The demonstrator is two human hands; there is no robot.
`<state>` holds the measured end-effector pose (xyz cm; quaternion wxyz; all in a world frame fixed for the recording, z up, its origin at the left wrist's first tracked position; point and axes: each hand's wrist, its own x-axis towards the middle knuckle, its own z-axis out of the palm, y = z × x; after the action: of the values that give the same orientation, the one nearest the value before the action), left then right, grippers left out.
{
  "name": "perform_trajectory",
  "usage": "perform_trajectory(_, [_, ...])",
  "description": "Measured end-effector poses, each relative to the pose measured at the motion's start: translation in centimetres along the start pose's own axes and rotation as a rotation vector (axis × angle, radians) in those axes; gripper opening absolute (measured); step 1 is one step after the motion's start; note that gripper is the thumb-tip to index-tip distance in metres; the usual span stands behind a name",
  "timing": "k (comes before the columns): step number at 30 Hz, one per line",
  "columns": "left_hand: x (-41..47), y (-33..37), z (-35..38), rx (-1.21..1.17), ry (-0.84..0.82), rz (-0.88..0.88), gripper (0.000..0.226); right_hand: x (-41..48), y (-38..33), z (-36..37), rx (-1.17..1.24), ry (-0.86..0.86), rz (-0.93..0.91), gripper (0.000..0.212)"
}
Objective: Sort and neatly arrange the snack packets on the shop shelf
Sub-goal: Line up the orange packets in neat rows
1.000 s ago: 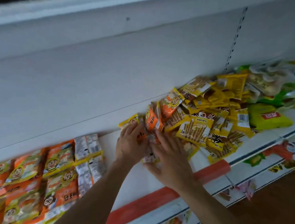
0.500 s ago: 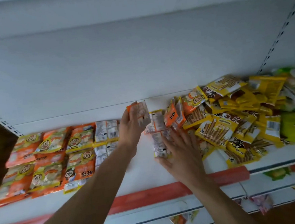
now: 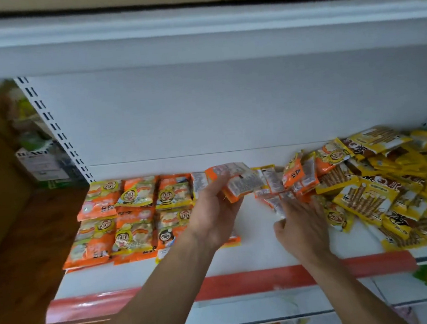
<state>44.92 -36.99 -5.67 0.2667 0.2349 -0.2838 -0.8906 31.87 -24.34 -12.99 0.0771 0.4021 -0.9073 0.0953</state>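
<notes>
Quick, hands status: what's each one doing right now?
Left hand: grips an orange packet.
Right hand: rests on a silver-backed packet; whether it grips it cannot be told.

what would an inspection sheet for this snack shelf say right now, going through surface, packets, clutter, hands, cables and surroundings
Surface: white shelf, bare in the middle; red strip along its front edge.
Job's things: orange packets laid in rows at left; yellow packets heaped at right.
Clutter: loose packets, some on edge, between the rows and the heap.
Hands: left hand grips a raised packet, printed back showing; right hand rests its fingers on the loose packets.
Cables: nothing seen.
Surroundings: white back panel, slotted upright at left, lower shelf with more goods.
</notes>
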Motion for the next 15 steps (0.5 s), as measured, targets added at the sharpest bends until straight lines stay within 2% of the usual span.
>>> perform_trajectory(2, [-0.9, 0.6, -1.1, 0.035, -0.004, -0.026, 0.034, 0.0, -0.7, -0.4, -0.013, 0.022, 0.046, 0.045])
perform_trajectory(6, [-2.5, 3.1, -4.0, -0.007, 0.045, -0.016, 0.03, 0.0, -2.2, -2.1, 0.031, 0.124, 0.061, 0.006])
perform_trajectory(8, [-3.6, 4.3, -5.4, -0.006, 0.057, -0.008, 0.032, -0.1, -3.4, -2.9, 0.162, 0.214, 0.101, 0.008])
perform_trajectory(10, [-4.7, 5.8, -6.9, 0.001, 0.065, 0.023, 0.033, -0.1, -5.1, -3.4, 0.418, 0.266, 0.199, 0.012])
perform_trajectory(13, [-6.6, 8.2, -9.1, 0.025, 0.026, 0.107, 0.035, -0.3, -8.2, -4.2, 0.957, 0.287, 0.414, 0.016])
perform_trajectory(15, [-8.0, 9.5, -10.9, 0.12, 0.034, 0.225, 0.033, -0.8, -10.8, -4.9, 1.199, 0.318, 0.484, 0.03])
